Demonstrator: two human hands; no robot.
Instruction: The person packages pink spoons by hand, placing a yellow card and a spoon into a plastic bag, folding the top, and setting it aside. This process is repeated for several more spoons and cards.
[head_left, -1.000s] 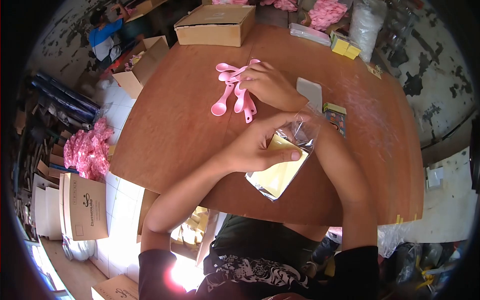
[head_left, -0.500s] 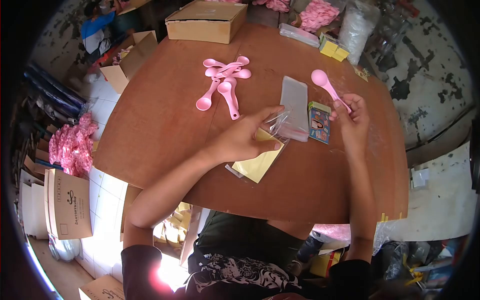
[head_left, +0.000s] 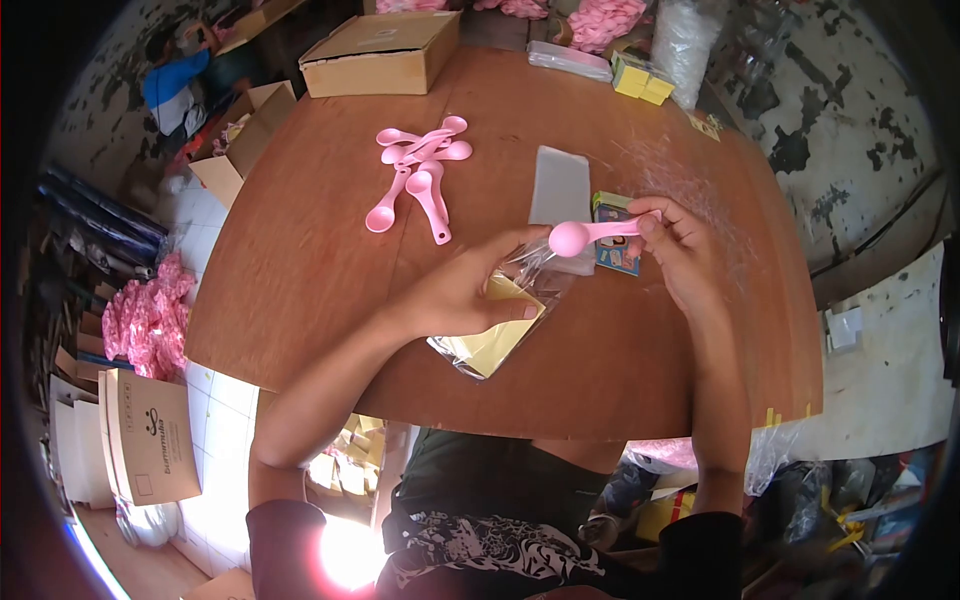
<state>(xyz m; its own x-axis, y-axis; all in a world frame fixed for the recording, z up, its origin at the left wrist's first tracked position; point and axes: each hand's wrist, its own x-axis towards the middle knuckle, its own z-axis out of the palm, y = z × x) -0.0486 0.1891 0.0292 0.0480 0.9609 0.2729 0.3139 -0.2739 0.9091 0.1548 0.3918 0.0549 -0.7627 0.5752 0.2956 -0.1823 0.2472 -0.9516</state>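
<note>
While a pink measuring spoon (head_left: 607,230) hangs above the tabletop (head_left: 300,250), the right hand (head_left: 682,245) pinches its handle end. Bowl faces left, close to the upper end of a clear bag (head_left: 553,287); contact cannot be told. Left hand (head_left: 455,290) grips the bag between thumb and fingers, yellow card (head_left: 488,345) inside. Beyond the spoon, clear sleeves (head_left: 560,182) lie flat, a small printed box (head_left: 616,257) beside them. Farther left, a crossed heap of pink spoons (head_left: 426,150). Far edge: cardboard carton (head_left: 380,65), yellow boxes (head_left: 640,82). Upper left, a person (head_left: 178,90) in blue and white.
</note>
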